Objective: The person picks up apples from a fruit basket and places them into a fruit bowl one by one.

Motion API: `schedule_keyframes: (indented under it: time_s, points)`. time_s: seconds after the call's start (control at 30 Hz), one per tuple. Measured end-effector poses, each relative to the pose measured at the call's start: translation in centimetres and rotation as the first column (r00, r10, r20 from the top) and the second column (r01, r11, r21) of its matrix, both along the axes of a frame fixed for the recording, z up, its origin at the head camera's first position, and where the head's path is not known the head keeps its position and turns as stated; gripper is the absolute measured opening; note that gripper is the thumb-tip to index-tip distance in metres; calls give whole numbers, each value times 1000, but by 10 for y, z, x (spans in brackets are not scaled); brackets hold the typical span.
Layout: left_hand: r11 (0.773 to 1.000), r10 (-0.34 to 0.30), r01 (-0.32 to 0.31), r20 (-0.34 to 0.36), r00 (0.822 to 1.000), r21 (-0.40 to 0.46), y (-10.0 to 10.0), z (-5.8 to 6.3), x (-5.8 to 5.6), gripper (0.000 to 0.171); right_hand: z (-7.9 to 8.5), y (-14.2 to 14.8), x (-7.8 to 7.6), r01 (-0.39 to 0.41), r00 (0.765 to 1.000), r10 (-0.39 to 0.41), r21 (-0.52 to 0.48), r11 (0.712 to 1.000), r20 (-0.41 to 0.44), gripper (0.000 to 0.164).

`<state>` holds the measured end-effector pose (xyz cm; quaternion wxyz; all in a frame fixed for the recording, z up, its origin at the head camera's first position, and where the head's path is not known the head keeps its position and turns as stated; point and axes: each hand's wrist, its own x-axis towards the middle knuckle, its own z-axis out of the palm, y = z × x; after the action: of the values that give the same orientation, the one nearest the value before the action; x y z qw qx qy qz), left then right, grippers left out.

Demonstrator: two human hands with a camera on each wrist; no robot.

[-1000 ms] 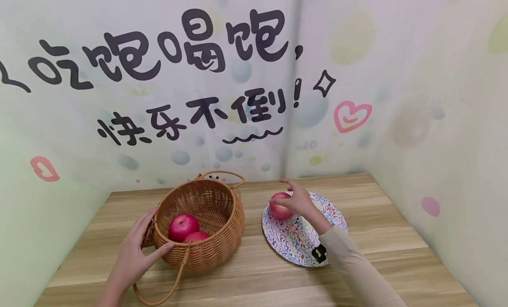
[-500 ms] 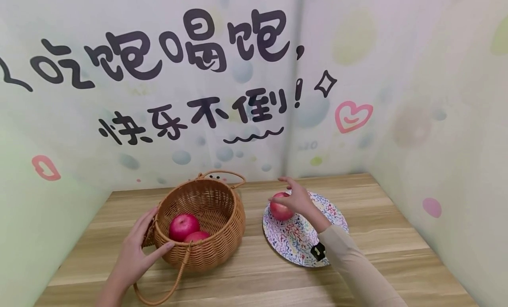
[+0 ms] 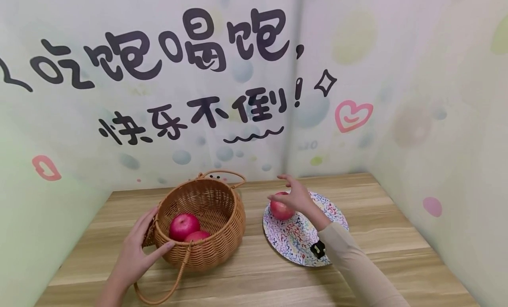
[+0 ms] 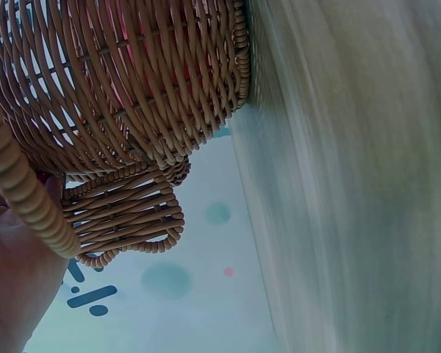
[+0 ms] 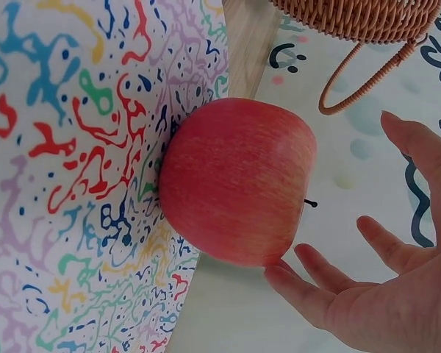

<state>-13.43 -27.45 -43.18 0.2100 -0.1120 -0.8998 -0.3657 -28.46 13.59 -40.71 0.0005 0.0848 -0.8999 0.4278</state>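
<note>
A wicker basket [image 3: 218,249] stands on the table with two red apples visible inside, one apple [image 3: 184,226] fully in sight and the other apple [image 3: 196,237] partly behind the rim. My left hand [image 3: 132,256] rests against the basket's left side, fingers extended along it and thumb at the rim. On the patterned plate [image 3: 293,241] sits another apple [image 5: 235,180], its stem facing up. Over it my right hand [image 3: 298,198] hovers with fingers spread. In the right wrist view one fingertip is at the apple's edge; whether it touches, I cannot tell.
The wooden table [image 3: 254,282] carries everything. One basket handle [image 3: 176,282] hangs toward the front, the other handle [image 3: 228,172] leans toward the back wall. A small black object [image 3: 317,249] shows beside the right sleeve, in front of the plate. Printed walls enclose the table.
My right hand has shifted slightly up and left over the plate's apple, its fingers a little more spread. The left hand, basket and apples look the same.
</note>
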Motion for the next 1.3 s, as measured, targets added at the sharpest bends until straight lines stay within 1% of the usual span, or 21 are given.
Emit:
schedule_keyframes:
  time_s: [0.23,0.57,0.73,1.1,1.3]
  points:
    - [1000,1,-1,-8,1000,-3,-1,2,1,96,4,-4,0,-20,1000,20,-7,1000,-11,78]
    - [1000,-1,1,3,1000,3,-1,1,2,96,12,-11,2,-51,998,51,-25,998,-30,77]
    - [1000,-3,3,2,1000,10,-1,1,1,95,14,-15,1,-61,997,60,-25,998,-47,78]
    - [1000,-12,12,-6,1000,27,0,2,1,97,18,-21,3,-72,997,70,-32,997,-45,78]
    - [999,-12,12,-4,1000,31,0,1,1,96,17,-23,2,-83,995,82,-30,996,-49,78]
